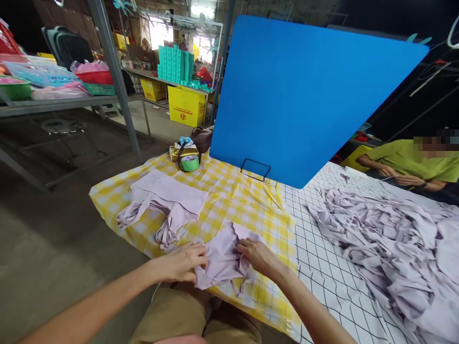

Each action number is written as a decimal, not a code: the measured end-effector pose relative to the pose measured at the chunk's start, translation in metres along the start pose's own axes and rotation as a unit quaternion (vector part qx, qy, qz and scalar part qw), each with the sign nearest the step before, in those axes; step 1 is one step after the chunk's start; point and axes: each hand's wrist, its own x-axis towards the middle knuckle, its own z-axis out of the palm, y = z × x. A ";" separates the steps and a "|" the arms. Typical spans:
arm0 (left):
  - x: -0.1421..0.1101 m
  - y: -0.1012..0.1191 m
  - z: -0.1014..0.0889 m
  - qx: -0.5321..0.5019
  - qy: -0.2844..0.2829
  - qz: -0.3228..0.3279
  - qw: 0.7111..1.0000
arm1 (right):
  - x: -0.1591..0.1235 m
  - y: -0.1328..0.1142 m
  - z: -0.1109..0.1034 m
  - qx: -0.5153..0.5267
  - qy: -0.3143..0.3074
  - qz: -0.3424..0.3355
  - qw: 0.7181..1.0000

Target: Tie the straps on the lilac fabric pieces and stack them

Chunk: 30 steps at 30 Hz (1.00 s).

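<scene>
A pale lilac cloth garment (220, 258) with thin straps at its near edge lies crumpled on the yellow-and-white checked cloth (233, 200). My left hand (186, 262) has its fingers closed on the garment's left edge. At the upper right of the same garment, my right hand (254, 255) pinches the fabric, its fingertips partly hidden in the folds. Just beyond my left hand is a flat stack of similar lilac garments (172, 191), their straps bunched toward me.
A tilted blue board (297, 100) stands behind the work area. To the right, a heap of lilac fabric (390, 243) covers white grid cloth (315, 258), with scissors (344, 177) beyond. Green tape (190, 163) sits at the back. A co-worker (412, 165) sits at right.
</scene>
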 end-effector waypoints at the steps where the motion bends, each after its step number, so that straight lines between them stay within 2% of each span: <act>1: 0.001 -0.002 0.002 -0.012 0.005 -0.008 1.000 | -0.004 0.004 -0.003 0.003 0.004 0.005 1.000; 4: 0.007 -0.008 -0.001 -0.037 -0.006 -0.011 0.999 | -0.019 0.014 -0.021 0.067 0.047 0.042 0.996; 7: 0.011 -0.008 -0.004 -0.023 -0.027 0.018 0.999 | -0.036 0.022 -0.041 0.215 0.126 0.082 0.965; 10: 0.013 -0.004 -0.001 -0.015 -0.035 0.044 0.998 | -0.048 0.024 -0.052 0.359 0.164 0.104 0.913; 12: 0.014 -0.002 0.000 -0.049 -0.037 0.032 0.998 | -0.052 0.024 -0.052 0.456 0.173 0.114 0.866; 15: 0.016 -0.002 -0.008 -0.169 -0.011 -0.018 0.985 | -0.054 0.026 -0.047 0.576 0.185 0.129 0.786; 17: 0.018 -0.003 -0.020 -0.264 0.023 -0.034 0.964 | -0.053 0.030 -0.043 0.608 0.198 0.165 0.751; 18: 0.020 -0.003 -0.026 -0.305 0.042 -0.035 0.951 | -0.051 0.033 -0.041 0.598 0.201 0.188 0.752; 19: 0.022 -0.003 -0.033 -0.342 0.060 -0.037 0.937 | -0.049 0.035 -0.039 0.564 0.201 0.212 0.772; 21: 0.027 -0.002 -0.043 -0.402 0.085 -0.041 0.911 | -0.043 0.037 -0.034 0.450 0.204 0.255 0.831; 23: 0.035 0.001 -0.048 -0.455 0.089 -0.044 0.885 | -0.035 0.032 -0.028 0.347 0.220 0.277 0.869; 26: 0.050 0.008 -0.048 -0.546 0.083 -0.053 0.832 | -0.022 0.009 -0.018 0.299 0.222 0.239 0.897; 28: 0.061 0.012 -0.045 -0.615 0.089 -0.078 0.780 | -0.015 -0.008 -0.011 0.277 0.200 0.185 0.921; 30: 0.070 0.014 -0.042 -0.676 0.098 -0.100 0.724 | -0.010 -0.021 -0.003 0.268 0.195 0.165 0.929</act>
